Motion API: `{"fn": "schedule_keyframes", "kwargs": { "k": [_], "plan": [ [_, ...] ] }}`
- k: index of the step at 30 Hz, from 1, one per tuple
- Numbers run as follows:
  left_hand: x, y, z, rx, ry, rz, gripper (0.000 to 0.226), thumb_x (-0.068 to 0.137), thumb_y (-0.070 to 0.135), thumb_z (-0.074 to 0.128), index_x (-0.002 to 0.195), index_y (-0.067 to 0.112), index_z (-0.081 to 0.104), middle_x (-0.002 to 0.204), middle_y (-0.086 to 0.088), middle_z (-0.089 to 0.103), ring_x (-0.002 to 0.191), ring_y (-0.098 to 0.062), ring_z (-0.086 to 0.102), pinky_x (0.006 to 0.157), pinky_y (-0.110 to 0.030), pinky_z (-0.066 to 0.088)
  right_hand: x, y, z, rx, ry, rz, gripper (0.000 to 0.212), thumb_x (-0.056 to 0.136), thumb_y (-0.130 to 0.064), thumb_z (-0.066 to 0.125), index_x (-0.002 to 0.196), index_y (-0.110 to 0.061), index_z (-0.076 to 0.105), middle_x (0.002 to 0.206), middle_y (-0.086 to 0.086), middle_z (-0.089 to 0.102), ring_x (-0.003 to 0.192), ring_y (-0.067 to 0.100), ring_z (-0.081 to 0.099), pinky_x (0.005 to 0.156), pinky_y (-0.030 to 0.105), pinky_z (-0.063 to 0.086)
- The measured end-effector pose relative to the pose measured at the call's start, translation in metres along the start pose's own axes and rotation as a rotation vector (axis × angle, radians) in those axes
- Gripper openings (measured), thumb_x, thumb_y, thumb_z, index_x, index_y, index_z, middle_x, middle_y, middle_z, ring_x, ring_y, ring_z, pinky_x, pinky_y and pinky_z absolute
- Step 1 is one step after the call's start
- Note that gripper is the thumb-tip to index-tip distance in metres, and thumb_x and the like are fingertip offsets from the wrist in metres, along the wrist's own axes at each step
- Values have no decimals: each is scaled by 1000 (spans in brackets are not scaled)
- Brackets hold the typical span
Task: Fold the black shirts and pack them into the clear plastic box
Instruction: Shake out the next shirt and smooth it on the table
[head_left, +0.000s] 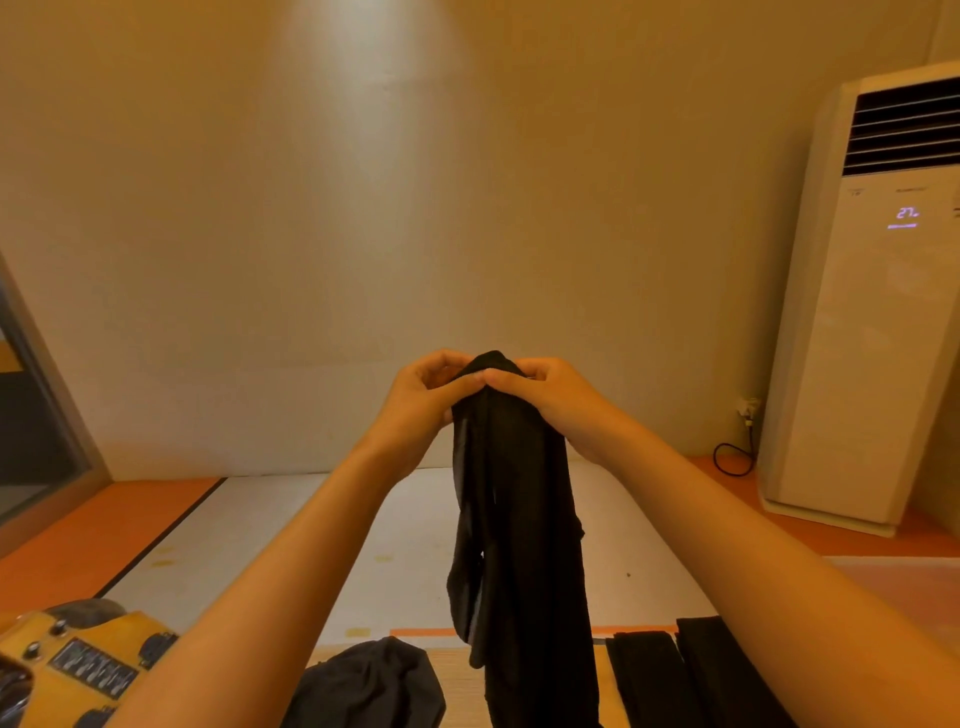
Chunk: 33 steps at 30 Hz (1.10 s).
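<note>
Both hands are raised in front of the chest, and each pinches the top of one black shirt. The left hand and the right hand are close together, thumbs nearly touching. The shirt hangs in a long, narrow, bunched drape, its lower end reaching down to the bench.

The cloth looks thin, light and quite limp. It will probably sag and twist wherever it is unsupported, and will not hold a crease unless it is laid flat. The safest grip is likely at the two shoulder seams, with the hands spread apart so the body opens out.

A crumpled shirt lies left of the hanging one, and folded shirts lie to its right. I cannot pick out the clear box with certainty.
</note>
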<state>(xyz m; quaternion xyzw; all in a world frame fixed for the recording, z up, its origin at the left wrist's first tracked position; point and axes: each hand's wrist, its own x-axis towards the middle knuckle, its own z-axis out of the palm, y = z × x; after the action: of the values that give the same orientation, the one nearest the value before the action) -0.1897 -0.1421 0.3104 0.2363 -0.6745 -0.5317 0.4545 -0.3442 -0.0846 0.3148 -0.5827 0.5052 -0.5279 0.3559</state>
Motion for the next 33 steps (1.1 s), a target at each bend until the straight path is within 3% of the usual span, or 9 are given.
{"fn": "schedule_keyframes", "kwargs": {
  "k": [4,8,14,16,20,22,26,30,33],
  "plan": [
    [-9,-9,0,13,-31,-28,31,86,25,66,115,15,60,108,-7,68,99,-20,69,83,-32,57,1,1,-5,51,47,-29,23,92,-31,62,105,-13,69,99,8,72,90,21,70,74,26,58],
    [-28,-53,3,335,-111,-96,38,82,26,75,115,26,57,110,2,64,93,-14,66,82,-28,55,2,-3,-12,227,153,-11,19,92,-28,63,99,-12,68,95,10,70,87,24,68,74,32,56],
    [-47,-106,14,460,-98,-173,20,90,30,65,107,25,55,105,5,60,91,-7,61,68,-13,50,1,-7,-19,302,211,4,18,92,-31,61,98,-14,67,99,9,69,92,24,67,74,32,56],
    [-47,-111,21,451,-108,-219,30,89,36,65,113,24,51,111,6,56,94,-6,58,67,-11,48,-1,-6,-21,317,219,5,20,93,-31,61,100,-13,66,101,10,69,93,25,66,72,30,56],
    [-49,-125,23,192,-234,-575,83,71,74,61,130,21,40,130,-2,50,117,-20,53,93,-32,47,-6,-4,-27,334,240,13,23,92,-32,61,102,-12,66,104,11,69,95,26,66,72,31,56],
    [-55,-136,20,129,-311,-697,93,63,84,56,131,21,42,131,-4,51,122,-24,52,98,-36,47,-9,-2,-33,342,259,15,22,92,-32,62,101,-13,66,101,9,69,94,25,66,70,30,56],
    [-67,-155,25,177,-301,-643,59,81,60,58,120,15,54,122,-6,60,113,-20,59,98,-35,50,-16,8,-43,364,299,32,20,92,-31,62,102,-14,66,97,6,70,92,23,67,67,29,55],
    [-63,-158,30,-53,-60,-571,38,90,16,65,125,9,54,117,-14,65,105,-23,65,85,-28,53,-24,30,-44,354,315,88,20,91,-31,63,100,-14,67,96,8,70,89,25,67,70,32,56],
    [-54,-148,21,-288,75,-579,30,91,6,61,121,11,56,114,-18,67,102,-26,67,80,-30,55,-27,39,-51,376,335,112,20,90,-30,64,102,-14,67,97,8,71,89,25,68,72,33,57]
  ]
}}
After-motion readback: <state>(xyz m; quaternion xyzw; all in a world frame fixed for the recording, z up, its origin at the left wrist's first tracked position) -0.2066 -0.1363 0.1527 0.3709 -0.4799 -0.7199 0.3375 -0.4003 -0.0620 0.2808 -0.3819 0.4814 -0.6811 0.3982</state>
